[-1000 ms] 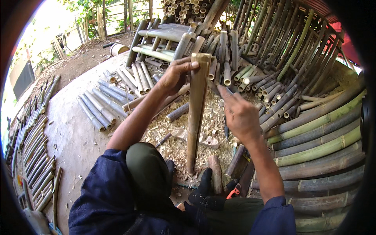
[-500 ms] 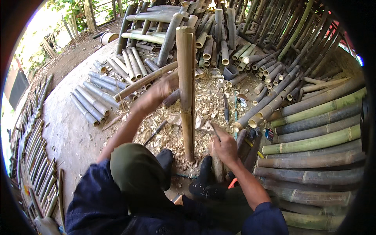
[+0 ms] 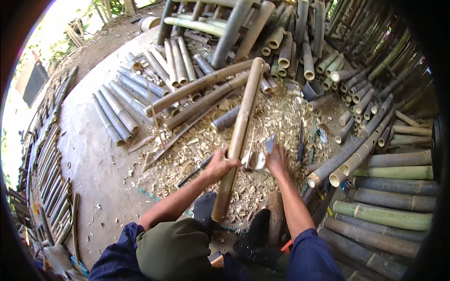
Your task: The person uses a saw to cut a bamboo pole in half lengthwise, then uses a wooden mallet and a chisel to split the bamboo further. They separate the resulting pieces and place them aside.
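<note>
A long brown bamboo pole (image 3: pixel 243 119) leans in front of me, its top tilted away to the right and its lower end between my feet. My left hand (image 3: pixel 222 166) is wrapped round it below the middle. Just right of the pole, my right hand (image 3: pixel 277 161) is closed on a bladed tool (image 3: pixel 269 144) whose short grey blade points up and away; its handle is hidden in my fist. A pale block of wood (image 3: pixel 257 160) shows between the pole and my right hand. Long bamboo pieces (image 3: pixel 206 105) lie beyond the pole to the left.
Wood chips (image 3: pixel 201 145) cover the ground ahead. Cut bamboo tubes (image 3: pixel 117 117) lie at left, with more stacked at the back and right. Thick bamboo poles (image 3: pixel 389 210) lie close on my right. A dark long tool (image 3: pixel 301 140) rests on the chips.
The pole has gone from upright to tilted. My left hand has come down from beside its upper part and grips it lower. More long bamboo now lies to the left. The view has shifted.
</note>
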Demonstrator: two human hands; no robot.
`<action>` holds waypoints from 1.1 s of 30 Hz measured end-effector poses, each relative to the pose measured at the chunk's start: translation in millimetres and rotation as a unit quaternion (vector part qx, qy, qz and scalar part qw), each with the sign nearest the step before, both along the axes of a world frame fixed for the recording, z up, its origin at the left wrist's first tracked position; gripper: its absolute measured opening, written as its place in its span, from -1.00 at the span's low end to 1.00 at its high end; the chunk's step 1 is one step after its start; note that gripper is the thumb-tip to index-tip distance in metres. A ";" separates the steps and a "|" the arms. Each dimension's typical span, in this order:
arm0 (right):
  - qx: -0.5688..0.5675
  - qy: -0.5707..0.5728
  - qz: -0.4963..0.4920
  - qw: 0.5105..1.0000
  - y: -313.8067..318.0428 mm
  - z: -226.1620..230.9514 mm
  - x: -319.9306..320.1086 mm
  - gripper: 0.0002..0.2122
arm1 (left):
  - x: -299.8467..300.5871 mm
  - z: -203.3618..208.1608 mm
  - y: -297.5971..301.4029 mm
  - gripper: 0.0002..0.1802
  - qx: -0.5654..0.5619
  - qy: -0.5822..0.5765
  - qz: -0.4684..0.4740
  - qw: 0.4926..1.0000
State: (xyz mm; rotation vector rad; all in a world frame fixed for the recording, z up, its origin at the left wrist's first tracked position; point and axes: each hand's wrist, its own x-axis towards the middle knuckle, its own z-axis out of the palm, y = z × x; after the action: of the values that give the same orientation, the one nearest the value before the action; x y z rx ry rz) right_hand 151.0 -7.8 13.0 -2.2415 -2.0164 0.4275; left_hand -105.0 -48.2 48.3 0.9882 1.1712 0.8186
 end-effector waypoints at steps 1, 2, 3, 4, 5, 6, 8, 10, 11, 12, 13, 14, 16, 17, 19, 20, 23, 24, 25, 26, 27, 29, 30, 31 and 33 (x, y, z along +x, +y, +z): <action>0.029 0.000 0.047 0.998 -5.1 7.2 -14.0 -0.44 | -14.7 -14.8 -0.3 -0.22 0.011 0.051 0.005 0.999; 0.101 0.042 0.077 0.991 -17.1 14.7 -25.1 -0.46 | -20.2 -28.6 -3.1 -0.26 -0.004 0.013 0.038 0.999; 0.170 0.068 0.094 0.979 -37.0 23.4 -23.4 -0.47 | -11.2 -20.6 -7.3 -0.27 -0.023 -0.026 0.017 0.999; 0.110 0.112 0.140 0.978 -53.8 51.8 -38.7 -0.57 | -20.2 -27.8 -11.7 -0.30 0.002 -0.002 0.045 0.999; 0.053 0.158 0.182 0.969 -70.0 83.3 -42.0 -0.67 | -22.4 -30.8 -15.0 -0.47 0.052 -0.020 0.074 0.996; 0.073 0.170 0.232 0.955 -91.7 98.7 -27.8 -0.77 | -23.5 -30.1 -18.0 -0.32 0.071 0.018 0.083 0.994; 0.072 0.163 0.284 0.942 -140.8 116.5 4.8 -0.81 | -8.8 9.0 -22.0 -0.25 0.071 -0.081 0.093 0.990; 0.042 0.127 0.168 0.977 -167.5 131.6 49.6 -0.85 | -1.6 61.5 -26.1 -0.32 0.117 -0.027 0.130 0.984; 0.027 0.113 0.113 0.987 -180.6 136.8 70.4 -0.85 | -1.3 74.9 -25.7 -0.33 0.120 0.028 0.152 0.981; 0.049 0.132 0.030 0.990 -186.8 122.7 96.6 -0.85 | -2.2 79.0 -25.2 -0.36 0.130 0.011 0.162 0.978; 0.072 0.149 -0.057 0.985 -190.5 93.3 131.0 -0.84 | -1.4 79.2 -24.3 -0.38 0.139 -0.007 0.169 0.976; 0.065 0.112 -0.125 0.984 -197.1 70.2 166.8 -0.84 | 0.5 82.0 -25.2 -0.43 0.143 -0.026 0.171 0.975; 0.059 0.052 -0.220 0.972 -206.8 25.9 206.9 -0.83 | 8.4 100.1 -29.5 -0.48 0.153 -0.077 0.230 0.958; 0.056 0.031 -0.251 0.966 -214.7 4.0 216.3 -0.83 | 7.0 107.9 -28.9 -0.48 0.159 -0.087 0.254 0.950; 0.023 0.056 -0.240 0.969 -197.7 -9.6 182.9 -0.65 | -29.5 119.5 -18.6 -0.54 0.210 -0.087 0.273 0.935; 0.051 0.070 -0.223 0.971 -187.8 -10.9 159.0 -0.67 | -44.8 133.4 -15.6 -0.55 0.202 -0.113 0.282 0.931; 0.120 0.055 -0.245 0.960 -152.9 -20.6 151.9 -0.65 | -59.5 168.9 -9.8 -0.53 0.162 -0.161 0.359 0.905; 0.145 0.043 -0.288 0.946 -136.5 -24.5 159.5 -0.65 | -73.5 168.3 -4.7 -0.53 0.163 -0.165 0.386 0.893; 0.170 0.026 -0.313 0.934 -125.3 -34.7 181.6 -0.65 | -79.7 166.3 -3.8 -0.55 0.162 -0.194 0.383 0.888; 0.197 0.018 -0.333 0.922 -107.2 -45.1 195.9 -0.64 | -96.2 164.7 -5.2 -0.54 0.157 -0.188 0.392 0.887; 0.225 0.026 -0.346 0.911 -96.4 -62.2 228.5 -0.61 | -105.7 155.0 -5.9 -0.54 0.142 -0.195 0.399 0.885; 0.291 0.041 -0.364 0.884 -76.0 -84.7 297.0 -0.56 | -110.1 136.4 -7.9 -0.53 0.131 -0.183 0.444 0.868; 0.306 0.057 -0.367 0.877 -62.3 -90.0 310.1 -0.56 | -115.5 126.5 -13.4 -0.53 0.123 -0.174 0.446 0.869; 0.304 0.089 -0.365 0.876 -46.4 -95.8 307.0 -0.57 | -122.6 117.8 -19.5 -0.54 0.117 -0.158 0.452 0.870; 0.289 0.152 -0.365 0.872 -28.5 -102.1 300.7 -0.57 | -130.3 93.9 -26.1 -0.56 0.101 -0.104 0.485 0.862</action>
State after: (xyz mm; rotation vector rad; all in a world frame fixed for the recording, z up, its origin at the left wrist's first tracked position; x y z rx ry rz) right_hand 451.7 -36.4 -89.1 -2.1369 -0.8611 0.0623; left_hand -235.3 -74.3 142.3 0.3873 1.4002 1.8290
